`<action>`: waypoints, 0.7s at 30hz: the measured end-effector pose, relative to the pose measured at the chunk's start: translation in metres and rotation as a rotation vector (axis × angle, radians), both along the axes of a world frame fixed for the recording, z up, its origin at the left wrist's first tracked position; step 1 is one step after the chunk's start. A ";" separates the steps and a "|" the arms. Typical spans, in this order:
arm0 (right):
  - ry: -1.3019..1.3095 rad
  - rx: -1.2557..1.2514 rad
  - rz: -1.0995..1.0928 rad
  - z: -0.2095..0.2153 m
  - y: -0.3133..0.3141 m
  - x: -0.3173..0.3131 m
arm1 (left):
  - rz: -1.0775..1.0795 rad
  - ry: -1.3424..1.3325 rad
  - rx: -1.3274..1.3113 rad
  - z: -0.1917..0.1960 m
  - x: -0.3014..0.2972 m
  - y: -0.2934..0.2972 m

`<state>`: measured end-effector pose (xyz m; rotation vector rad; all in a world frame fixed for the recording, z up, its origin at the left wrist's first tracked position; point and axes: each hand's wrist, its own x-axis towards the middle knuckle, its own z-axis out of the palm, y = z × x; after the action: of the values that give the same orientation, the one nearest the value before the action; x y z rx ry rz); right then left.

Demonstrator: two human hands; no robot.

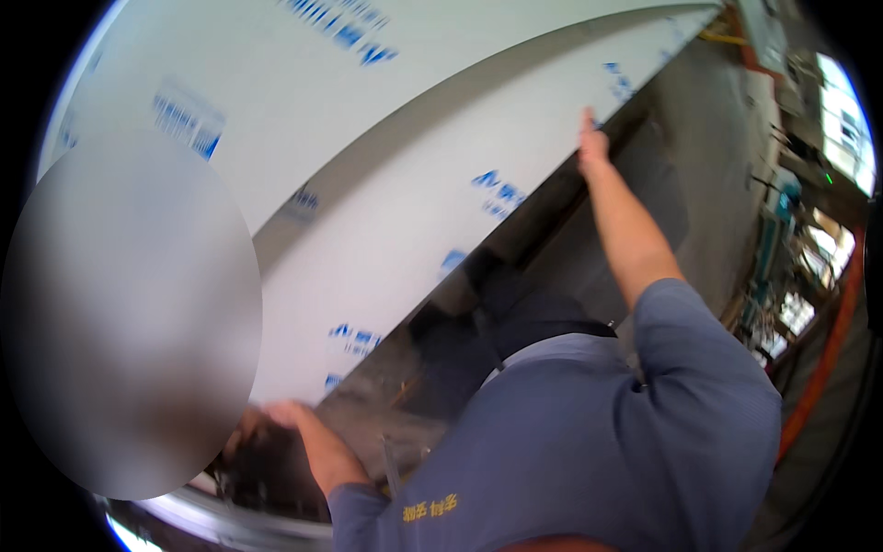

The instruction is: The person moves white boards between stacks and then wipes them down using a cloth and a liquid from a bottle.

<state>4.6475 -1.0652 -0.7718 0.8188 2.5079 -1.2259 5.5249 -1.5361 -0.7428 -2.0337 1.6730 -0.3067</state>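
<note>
Blue-grey short-sleeved work shirt (589,432), yellow embroidered marking on left sleeve (368,515).

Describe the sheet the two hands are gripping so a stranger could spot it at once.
Filling the upper left is a stack of big white panels. The lower white sheet is the one, its shiny metal edge gripped by the right hand and left hand. It lies below the upper white panel.

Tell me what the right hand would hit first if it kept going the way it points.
The right hand already rests on the edge of the white film-covered sheet. Pushed further up along its arm's line, it would likely just slide along that edge; depth is unclear.
</note>
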 end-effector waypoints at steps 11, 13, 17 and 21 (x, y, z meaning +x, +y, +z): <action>-0.340 -0.249 0.089 0.029 -0.003 -0.010 | 0.627 0.584 -0.314 0.058 -0.100 0.025; -0.330 -0.293 0.078 0.032 -0.012 -0.006 | 0.672 0.572 -0.314 0.062 -0.112 0.027; -0.322 -0.306 0.109 0.023 -0.013 -0.016 | 0.594 0.581 -0.340 0.060 -0.117 0.027; -0.362 -0.265 0.105 0.027 -0.018 -0.010 | 0.452 0.769 -0.725 0.020 -0.088 0.083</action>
<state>4.6377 -1.0833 -0.7448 0.7540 2.0256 -1.2159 5.4368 -1.4533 -0.7232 -3.3126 1.5245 0.0697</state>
